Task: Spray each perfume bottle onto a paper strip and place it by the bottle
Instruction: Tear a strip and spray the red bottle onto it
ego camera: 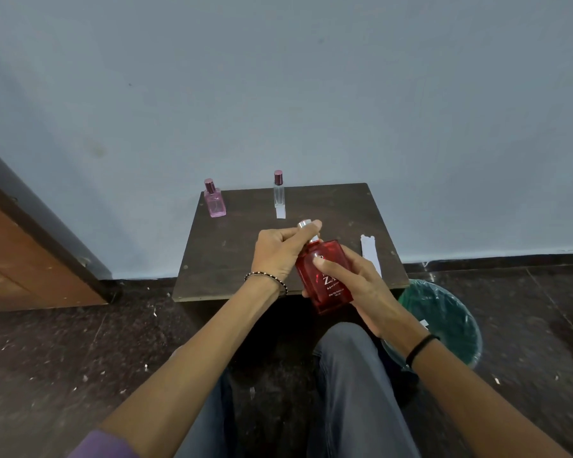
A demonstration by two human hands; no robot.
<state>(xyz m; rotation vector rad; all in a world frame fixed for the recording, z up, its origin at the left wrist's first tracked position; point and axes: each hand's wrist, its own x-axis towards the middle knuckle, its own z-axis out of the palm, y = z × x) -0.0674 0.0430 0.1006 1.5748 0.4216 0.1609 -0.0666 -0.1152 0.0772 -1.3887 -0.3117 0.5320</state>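
Head view, centre of frame: my right hand curls its fingers round the red perfume bottle, held above the worktop. My left hand pinches its silver cap. My advice: pull straight, keeping the bottle steady. Paper strips lie right of centre.

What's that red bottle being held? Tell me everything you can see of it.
The red perfume bottle is a squarish flask of see-through red glass with white lettering, including "EAU DE PARFUM". It is tilted, top leaning left and away, held above the near edge of the dark table. The right hand grips its body; the left hand grips its silver top.
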